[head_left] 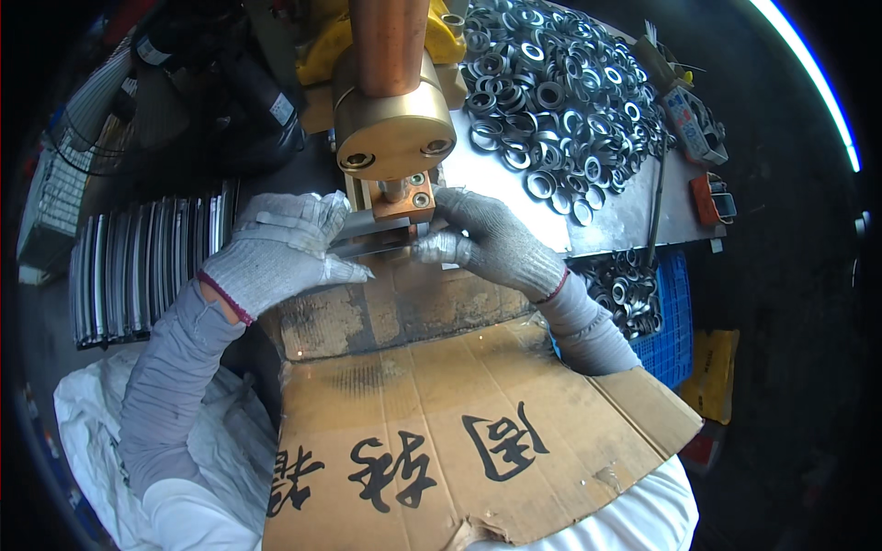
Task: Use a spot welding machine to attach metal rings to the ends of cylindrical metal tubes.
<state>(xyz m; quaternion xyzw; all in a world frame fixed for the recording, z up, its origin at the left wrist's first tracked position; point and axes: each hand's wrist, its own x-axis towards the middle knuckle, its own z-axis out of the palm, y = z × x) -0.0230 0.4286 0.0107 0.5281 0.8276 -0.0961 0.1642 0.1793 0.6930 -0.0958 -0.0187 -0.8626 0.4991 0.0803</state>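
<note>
In a grey knit glove, my left hand [280, 241] grips a flat metal strip [372, 246] between thumb and fingers, its thumb pointing right. The strip reaches under the copper electrode block [404, 204] of a welding press. Opposite, my gloved right hand [487, 241] is closed beside that block, fingertips at the strip's right end. Whatever small part those fingers pinch is hidden. Above stands the press's brass head [390, 133] with a thick copper column [390, 46]. Both gloves have pale tape on the fingers.
A cardboard sheet [413, 367] with black writing covers my lap. Many metal rings [570, 101] are heaped on the metal table [611, 225] at right, more in a blue crate [678, 317] below. Stacked metal strips [147, 271] stand at left, above a white sack [96, 404].
</note>
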